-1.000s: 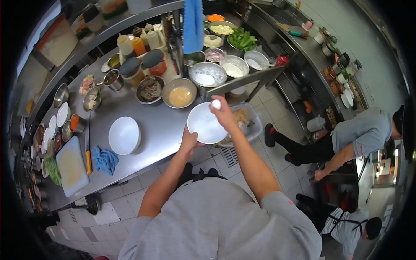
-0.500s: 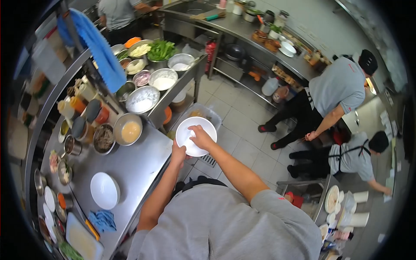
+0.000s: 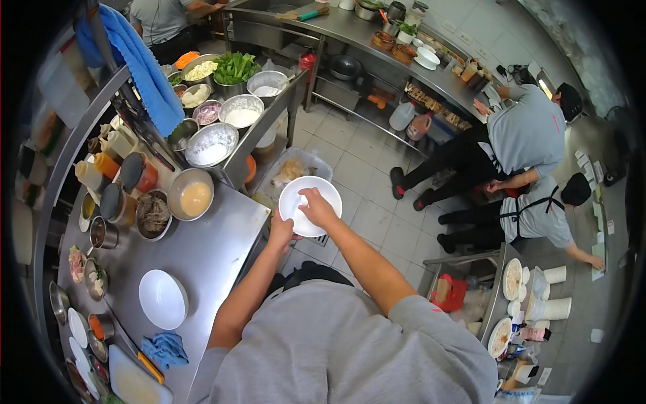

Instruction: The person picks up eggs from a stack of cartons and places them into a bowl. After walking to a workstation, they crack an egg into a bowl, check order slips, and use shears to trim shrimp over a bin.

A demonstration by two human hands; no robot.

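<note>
Fingers (image 3: 292,237) of the left hand (image 3: 281,229) closed on the side of the white bowl (image 3: 324,190), with the thumb on the near rim. Right hand (image 3: 319,210) reaching in over the opposite side, fingers bent and tips down inside the bowl; impossible to tell from this view whether gripping anything. White bowl held in the air past the edge of the steel counter (image 3: 225,232), well clear of the worker's gray shirt (image 3: 323,343).

Just beyond the bowl, a clear plastic tub (image 3: 316,160) with yellowish scraps inside, near the tiled floor (image 3: 367,178). To the left, on the counter, a second bowl (image 3: 163,299), also white, upright. Near it, a crumpled blue cloth (image 3: 165,349); beside that, a knife (image 3: 151,367) with an orange handle, next to a cutting board (image 3: 136,377).

Along the far side of the counter, a metal bowl (image 3: 191,195) of pale yellow liquid, next to a smaller pan (image 3: 153,214) of grayish food. Behind these, squeeze bottles (image 3: 106,165) and dark-lidded tubs (image 3: 138,172). Higher up, leafy greens (image 3: 237,67) among bowls of white powder (image 3: 241,117), close to a hanging blue towel (image 3: 141,64). Off to the right, two co-workers (image 3: 526,131) in gray tops, one leaning over a counter.
</note>
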